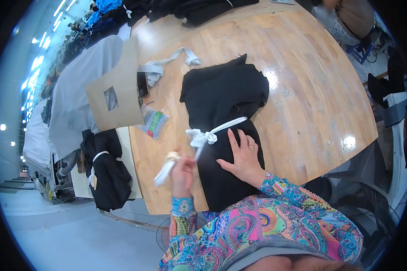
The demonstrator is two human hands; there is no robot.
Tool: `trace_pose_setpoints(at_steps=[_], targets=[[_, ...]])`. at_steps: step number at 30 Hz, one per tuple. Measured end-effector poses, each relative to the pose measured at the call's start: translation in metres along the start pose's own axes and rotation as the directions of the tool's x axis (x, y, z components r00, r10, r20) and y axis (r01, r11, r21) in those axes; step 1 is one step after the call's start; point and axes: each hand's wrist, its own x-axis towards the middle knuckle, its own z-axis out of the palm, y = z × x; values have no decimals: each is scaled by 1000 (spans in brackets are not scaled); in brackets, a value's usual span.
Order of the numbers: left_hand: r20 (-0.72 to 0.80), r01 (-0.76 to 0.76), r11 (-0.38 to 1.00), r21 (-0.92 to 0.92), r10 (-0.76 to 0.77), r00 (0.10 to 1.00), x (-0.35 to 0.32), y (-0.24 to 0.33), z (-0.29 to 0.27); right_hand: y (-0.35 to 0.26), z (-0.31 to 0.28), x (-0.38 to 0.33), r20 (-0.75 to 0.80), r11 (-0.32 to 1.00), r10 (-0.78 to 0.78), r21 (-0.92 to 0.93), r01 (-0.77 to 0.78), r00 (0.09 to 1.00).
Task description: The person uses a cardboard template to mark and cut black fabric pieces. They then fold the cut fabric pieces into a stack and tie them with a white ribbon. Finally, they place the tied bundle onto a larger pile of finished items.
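Note:
A bundle of black fabric (226,92) lies on the wooden table before me, drawn in at its middle by a white fabric strip (230,123). The strip is knotted on the bundle's left side, with loops at the knot. My right hand (244,156) rests on the lower part of the bundle, fingers spread, a ring on one finger. Left of the bundle, my left hand (183,174) is closed on the strip's tail, which runs up to the knot. A pale length hangs out on that hand's left side; slight blur hides its exact grip.
Left of the bundle lie a brown card pattern (115,90) with a cut-out, a clear plastic bag (154,123) and a loose white strip (167,58). Another tied black bundle (107,169) hangs at the left. Dark fabric (203,11) lies along the far edge; a person (352,20) is at far right.

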Motion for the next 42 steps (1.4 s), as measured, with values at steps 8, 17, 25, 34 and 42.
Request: trace_pose_setpoints(at_steps=[8, 17, 25, 34, 42], targets=[[-50, 182, 296, 938, -403, 914, 4, 23, -35, -8, 11, 54, -63, 959, -256, -141, 246, 965], [783, -801, 65, 596, 177, 597, 73, 20, 62, -11, 15, 52, -97, 959, -256, -154, 239, 962], [667, -703, -333, 629, -233, 708, 24, 67, 44, -7, 14, 53, -72, 971, -222, -109, 214, 972], [692, -727, 109, 678, -428, 581, -45, 162, 20, 2, 17, 57, -69, 980, -186, -89, 180, 980], [-61, 46, -40, 998, -572, 818, -135, 139, -97, 9, 23, 56, -201, 942, -322, 33, 335, 925]])
